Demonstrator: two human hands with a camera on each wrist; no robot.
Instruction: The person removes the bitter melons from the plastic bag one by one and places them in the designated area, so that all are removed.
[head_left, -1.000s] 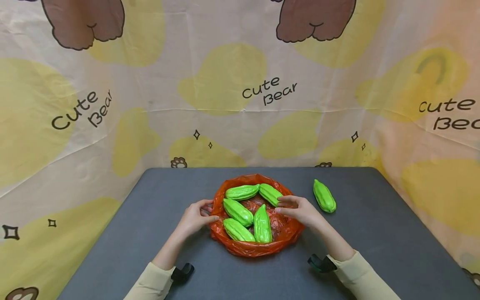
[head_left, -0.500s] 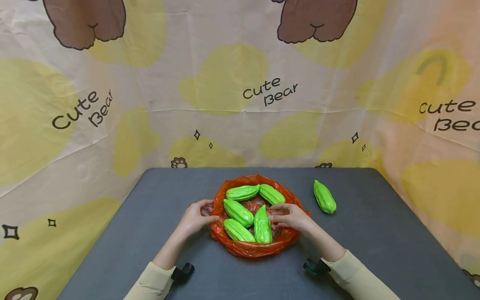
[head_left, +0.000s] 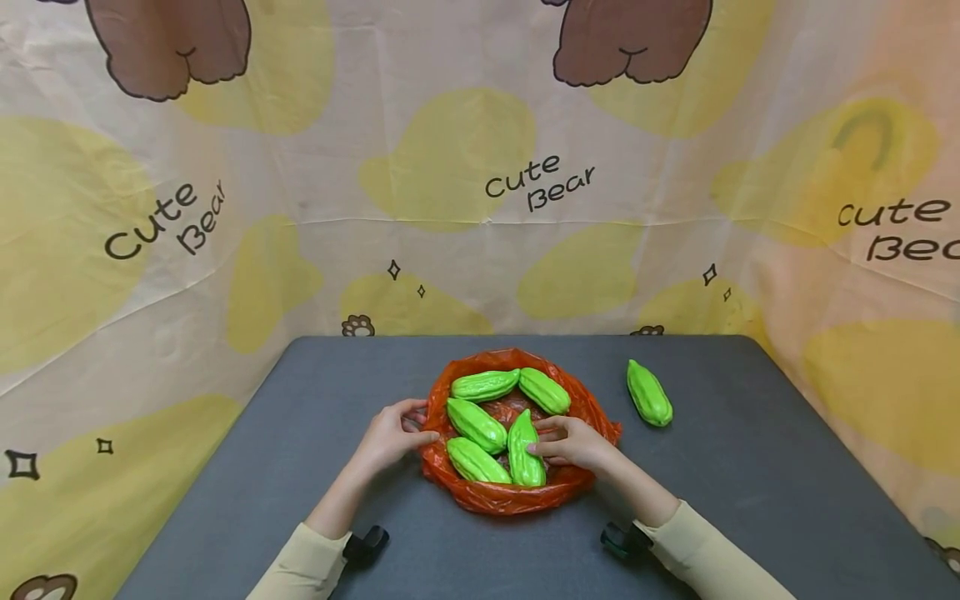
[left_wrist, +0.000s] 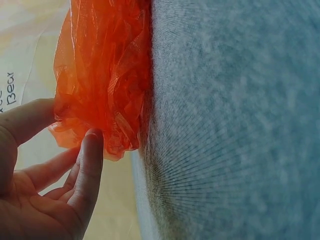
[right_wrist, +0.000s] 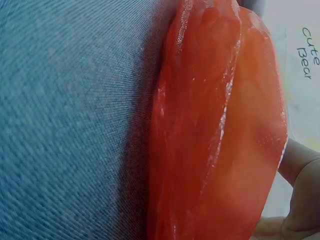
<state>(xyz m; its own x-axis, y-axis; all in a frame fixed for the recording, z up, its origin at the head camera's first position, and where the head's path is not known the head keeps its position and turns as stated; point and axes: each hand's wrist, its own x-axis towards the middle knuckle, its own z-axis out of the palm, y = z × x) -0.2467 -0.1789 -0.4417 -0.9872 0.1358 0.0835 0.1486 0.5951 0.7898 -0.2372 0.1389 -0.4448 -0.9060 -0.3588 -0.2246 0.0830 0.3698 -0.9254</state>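
A red plastic bag [head_left: 495, 500] lies with its mouth spread wide on the table, its rim rolled into a ring. Several bright green bitter melons rest inside, among them one melon [head_left: 527, 467] at the front right. My left hand [head_left: 393, 435] pinches the bag's left rim between thumb and fingers; the left wrist view shows its fingers [left_wrist: 90, 165] against the crumpled plastic. Reaching over the right rim, my right hand [head_left: 573, 442] holds the front-right melon, thumb on its side. In the right wrist view the bag wall [right_wrist: 215, 125] hides the fingertips.
Another bitter melon [head_left: 649, 393] lies on the grey table [head_left: 720, 467], right of the bag. Behind the table hangs a patterned cloth [head_left: 450, 167] with bear prints, and it also runs along both sides.
My right hand has moved left and slightly down, from the back-right melon to the front-right one, and now grips it. My left hand has stayed at the rim.
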